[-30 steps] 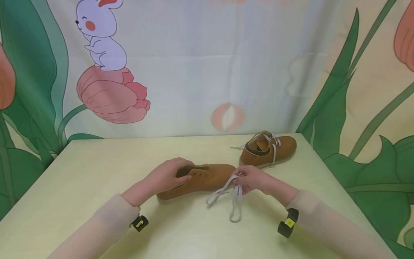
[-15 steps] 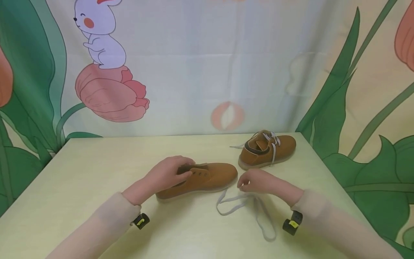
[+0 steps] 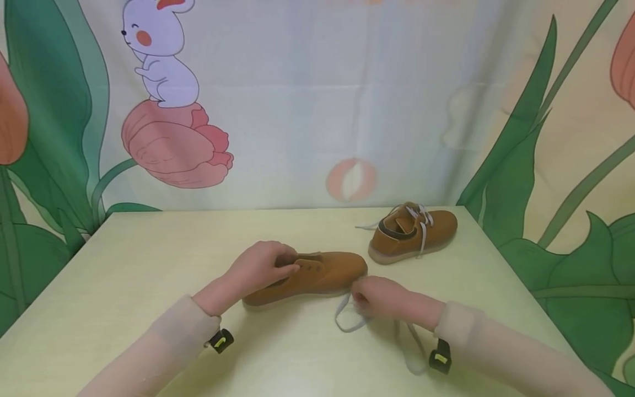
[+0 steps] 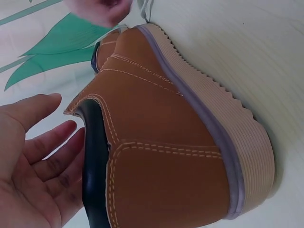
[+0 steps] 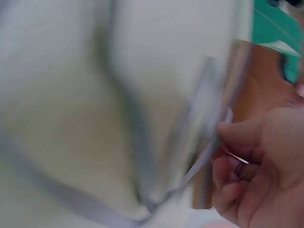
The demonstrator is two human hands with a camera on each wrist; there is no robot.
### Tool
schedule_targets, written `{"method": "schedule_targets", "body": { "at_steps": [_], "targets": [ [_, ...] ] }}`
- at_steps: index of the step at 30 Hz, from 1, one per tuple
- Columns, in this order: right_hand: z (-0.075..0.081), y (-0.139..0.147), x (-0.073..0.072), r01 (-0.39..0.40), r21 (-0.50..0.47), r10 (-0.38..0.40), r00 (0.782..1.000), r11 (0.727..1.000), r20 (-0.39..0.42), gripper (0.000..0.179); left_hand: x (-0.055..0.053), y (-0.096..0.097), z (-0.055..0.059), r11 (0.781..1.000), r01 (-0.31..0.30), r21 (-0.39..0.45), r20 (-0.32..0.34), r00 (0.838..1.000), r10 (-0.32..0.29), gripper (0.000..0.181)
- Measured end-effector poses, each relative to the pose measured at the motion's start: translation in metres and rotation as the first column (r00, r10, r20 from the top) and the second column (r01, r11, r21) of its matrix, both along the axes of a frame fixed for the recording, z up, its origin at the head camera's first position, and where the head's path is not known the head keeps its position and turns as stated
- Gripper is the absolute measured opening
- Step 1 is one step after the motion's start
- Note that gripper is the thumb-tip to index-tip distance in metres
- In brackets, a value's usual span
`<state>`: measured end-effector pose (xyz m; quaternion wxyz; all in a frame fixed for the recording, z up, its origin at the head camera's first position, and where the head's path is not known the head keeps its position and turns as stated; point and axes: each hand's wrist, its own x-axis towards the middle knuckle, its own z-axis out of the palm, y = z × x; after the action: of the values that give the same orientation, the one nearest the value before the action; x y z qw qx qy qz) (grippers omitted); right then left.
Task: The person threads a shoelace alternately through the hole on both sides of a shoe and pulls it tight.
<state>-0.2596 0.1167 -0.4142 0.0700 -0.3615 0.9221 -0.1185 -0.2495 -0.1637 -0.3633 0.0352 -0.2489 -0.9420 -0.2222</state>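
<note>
A brown shoe (image 3: 322, 275) lies on the table, its toe to the right and its dark eyelets without a lace. My left hand (image 3: 263, 267) rests loosely at its opening. In the left wrist view, the thumb and relaxed fingers (image 4: 50, 137) lie beside the dark collar. Just in front of the toe, my right hand (image 3: 379, 298) pinches a loose grey-white shoelace (image 3: 349, 330). The right wrist view shows the blurred lace (image 5: 142, 156) running from between thumb and fingers. Part of the lace is hidden under the hand in the head view.
A second brown shoe (image 3: 412, 234), laced in grey-white, stands at the back right of the pale table (image 3: 163, 242). Behind the table hangs a cloth (image 3: 278, 110) printed with a rabbit, flowers and leaves.
The right hand held the looped lace near the toe, then let it drop onto the table. It has now moved down and pinches the lace again. The left hand stays at the shoe.
</note>
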Motion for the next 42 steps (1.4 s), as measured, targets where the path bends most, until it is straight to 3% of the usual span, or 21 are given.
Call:
{"method": "schedule_targets", "body": {
  "at_steps": [2,5,9,14,21,28,33,36,39,42],
  "targets": [
    [0.007,0.001,-0.002,0.025,-0.114,-0.021,0.999,0.993,0.043,0.009,-0.001,0.001,0.0,1.0,-0.008,0.009,0.002,1.0,0.008,0.021],
    [0.018,-0.002,-0.007,0.094,-0.286,-0.043,0.983,0.954,0.181,0.005,-0.003,0.005,0.001,1.0,-0.016,0.025,0.006,1.0,0.016,0.016],
    [0.023,-0.012,-0.014,0.182,-0.392,-0.051,0.945,0.902,0.323,0.009,-0.006,0.011,0.0,0.999,-0.027,0.036,0.023,0.999,0.026,0.012],
    [0.025,-0.025,-0.013,0.233,-0.394,-0.103,0.94,0.889,0.325,0.013,-0.009,0.018,-0.003,0.999,-0.039,0.023,0.049,0.998,0.038,0.014],
    [0.023,-0.039,-0.013,0.293,-0.437,-0.166,0.938,0.85,0.306,0.012,-0.009,0.019,-0.004,0.997,-0.066,0.029,0.061,0.996,0.064,0.015],
    [0.02,-0.043,-0.011,0.297,-0.448,-0.154,0.932,0.843,0.328,0.009,-0.008,0.019,-0.006,0.998,-0.061,0.034,0.053,0.997,0.059,0.014],
    [0.016,-0.048,-0.011,0.287,-0.454,-0.157,0.94,0.844,0.303,0.009,-0.007,0.018,-0.006,0.998,-0.054,0.038,0.032,0.998,0.052,0.012],
    [0.012,-0.051,-0.014,0.292,-0.46,-0.159,0.939,0.839,0.306,0.008,-0.006,0.018,-0.007,0.999,-0.002,0.036,0.03,1.0,0.001,0.01],
    [0.01,-0.053,-0.018,0.304,-0.462,-0.139,0.924,0.833,0.357,0.013,-0.006,0.016,-0.007,0.997,0.072,0.021,0.02,0.997,-0.072,0.006],
    [0.011,-0.054,-0.024,0.301,-0.434,-0.08,0.885,0.849,0.459,0.029,-0.005,0.012,-0.004,0.989,0.148,-0.008,-0.016,0.989,-0.148,0.004]
  ]
}}
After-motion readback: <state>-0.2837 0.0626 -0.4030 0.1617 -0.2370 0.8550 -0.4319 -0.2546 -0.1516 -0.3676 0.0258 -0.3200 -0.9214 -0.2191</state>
